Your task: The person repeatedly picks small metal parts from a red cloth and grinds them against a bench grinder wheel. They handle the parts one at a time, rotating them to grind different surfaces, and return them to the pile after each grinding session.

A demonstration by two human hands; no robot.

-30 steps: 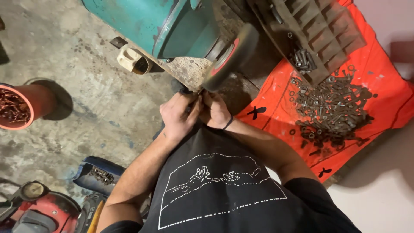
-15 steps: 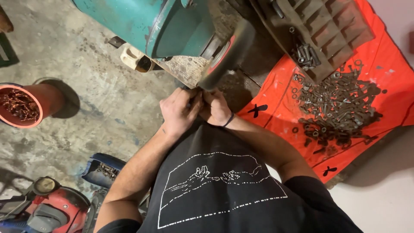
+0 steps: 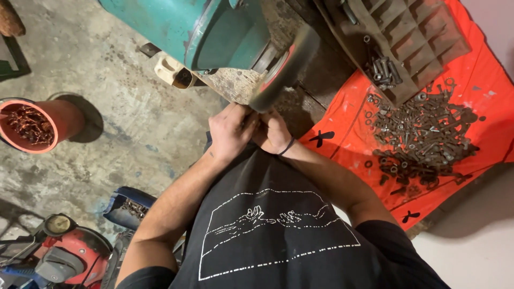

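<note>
Clearly your left hand (image 3: 229,131) and right hand (image 3: 277,132) are curled tight together — fingers pinched on something too small to tell — pressed just under the grinding wheel (image 3: 284,67), with the bolt pile (image 3: 423,139) off beside your right hand.

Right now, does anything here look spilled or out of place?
Yes. A heap of loose bolts lies scattered over the orange sheet, a few strayed off from the heap. Both hands, left and right, sit close under the grinder wheel.
</note>
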